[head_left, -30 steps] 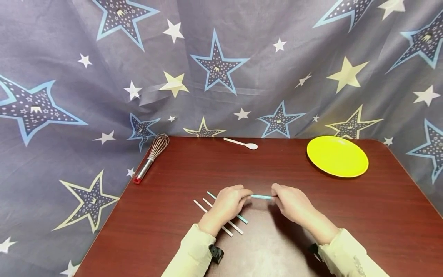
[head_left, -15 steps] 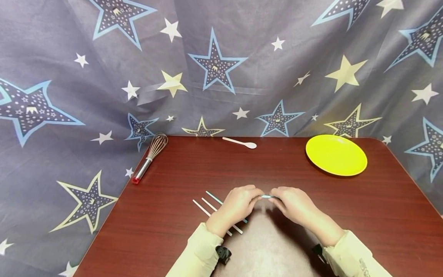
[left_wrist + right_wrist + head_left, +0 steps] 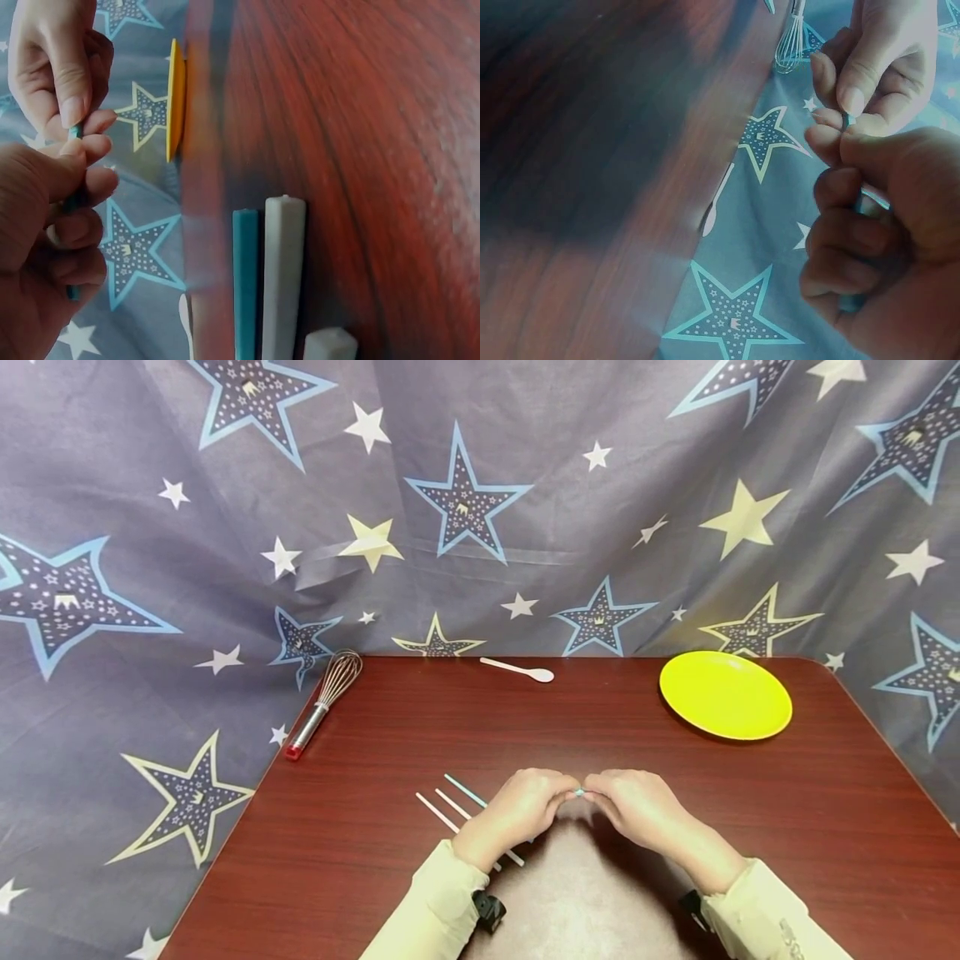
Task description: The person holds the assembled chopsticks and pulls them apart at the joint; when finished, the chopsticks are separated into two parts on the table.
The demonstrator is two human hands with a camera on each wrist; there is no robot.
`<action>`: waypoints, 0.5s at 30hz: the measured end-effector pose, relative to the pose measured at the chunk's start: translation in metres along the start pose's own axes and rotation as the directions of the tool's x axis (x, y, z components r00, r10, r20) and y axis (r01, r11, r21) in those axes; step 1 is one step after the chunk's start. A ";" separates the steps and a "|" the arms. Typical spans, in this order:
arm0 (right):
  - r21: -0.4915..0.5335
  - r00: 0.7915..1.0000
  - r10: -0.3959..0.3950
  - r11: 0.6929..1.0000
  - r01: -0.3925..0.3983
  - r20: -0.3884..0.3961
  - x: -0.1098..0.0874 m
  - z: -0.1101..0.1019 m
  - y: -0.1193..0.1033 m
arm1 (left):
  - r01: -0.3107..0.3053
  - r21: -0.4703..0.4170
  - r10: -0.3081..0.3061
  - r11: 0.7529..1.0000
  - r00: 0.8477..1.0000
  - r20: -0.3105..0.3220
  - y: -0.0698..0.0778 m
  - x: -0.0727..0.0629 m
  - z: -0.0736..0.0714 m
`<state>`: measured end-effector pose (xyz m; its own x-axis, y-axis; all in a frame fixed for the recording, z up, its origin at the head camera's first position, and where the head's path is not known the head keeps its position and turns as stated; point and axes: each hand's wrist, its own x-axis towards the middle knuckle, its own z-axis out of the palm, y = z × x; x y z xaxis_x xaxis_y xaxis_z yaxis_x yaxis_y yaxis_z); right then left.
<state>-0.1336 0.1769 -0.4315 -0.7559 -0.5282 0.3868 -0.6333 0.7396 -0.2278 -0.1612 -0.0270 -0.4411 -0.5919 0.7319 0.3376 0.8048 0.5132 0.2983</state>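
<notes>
On the left edge of the reddish table [image 3: 600, 727] lies a whisk [image 3: 322, 706], its red end nearest the person. Next come two white sticks [image 3: 437, 813] and a blue stick [image 3: 466, 791], side by side, partly hidden by the left arm. Further back is a white spoon [image 3: 517, 668]. The left hand [image 3: 525, 806] pinches the held blue stick [image 3: 579, 792], fingers curled round it, and the right hand [image 3: 637, 806] grips likewise — fingertips nearly meeting above the table, only a sliver of blue between. Whether that is one piece or two, I cannot tell. Rightmost is a yellow plate [image 3: 725, 695], near the far edge.
</notes>
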 end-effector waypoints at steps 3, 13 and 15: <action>0.024 1.000 -0.019 1.000 0.019 -0.017 -0.001 0.000 0.002 | 0.000 -0.018 0.000 1.000 1.000 0.006 -0.001 0.001 0.000; 0.054 0.998 -0.046 0.997 0.048 -0.045 -0.005 -0.005 0.013 | 0.040 -0.058 -0.039 0.998 0.999 0.009 -0.008 0.002 -0.002; 0.038 0.999 -0.022 0.999 0.024 -0.037 -0.006 -0.007 0.015 | 0.071 -0.064 -0.071 0.995 0.997 0.007 -0.011 0.003 -0.003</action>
<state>-0.1373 0.1939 -0.4314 -0.7350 -0.5286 0.4247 -0.6567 0.7108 -0.2520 -0.1720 -0.0316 -0.4400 -0.6473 0.6966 0.3094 0.7560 0.5345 0.3779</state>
